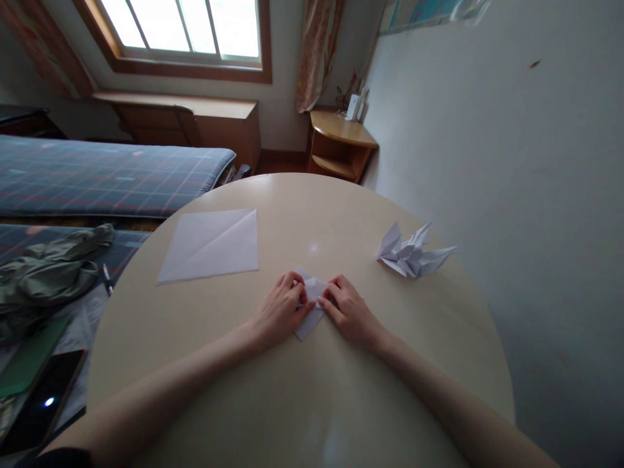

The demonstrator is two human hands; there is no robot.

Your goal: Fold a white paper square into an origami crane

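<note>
Between my hands a small folded sheet of white paper (308,322) lies on the round cream table (312,195), partly covered by my fingers. My left hand (283,302) pinches its left side, thumb and fingers curled together. On the right side, my right hand (348,309) grips the paper the same way, its thumb close to the left thumb. To the right rest several folded paper cranes (414,252), bunched together. Farther left lies a stack of flat white paper (214,246) with a diagonal crease.
Left of the table, a plaid mattress (107,175) stretches out, with a grey-green cloth (49,276), a pen (107,279), a green folder (34,357) and a dark phone (43,400) near the table edge. A white wall (546,195) stands at the right; a small corner shelf (341,130) is behind.
</note>
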